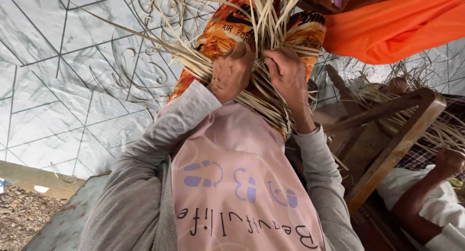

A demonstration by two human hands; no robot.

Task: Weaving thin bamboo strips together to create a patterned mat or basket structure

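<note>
Pale cane strips (264, 93) lie in a loose bundle over the person's lap, on orange patterned cloth (220, 35). Left hand (231, 73) and right hand (289, 73) are both closed around them. Weaving seems early: long ends fan out toward 12 o'clock. Another person's hand (448, 163) rests at 3 o'clock.

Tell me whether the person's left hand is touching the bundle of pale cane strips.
Touching. The head view shows the left hand closed around the bundle of pale cane strips, with strips running under its fingers; the right hand grips the same bundle beside it.
</note>
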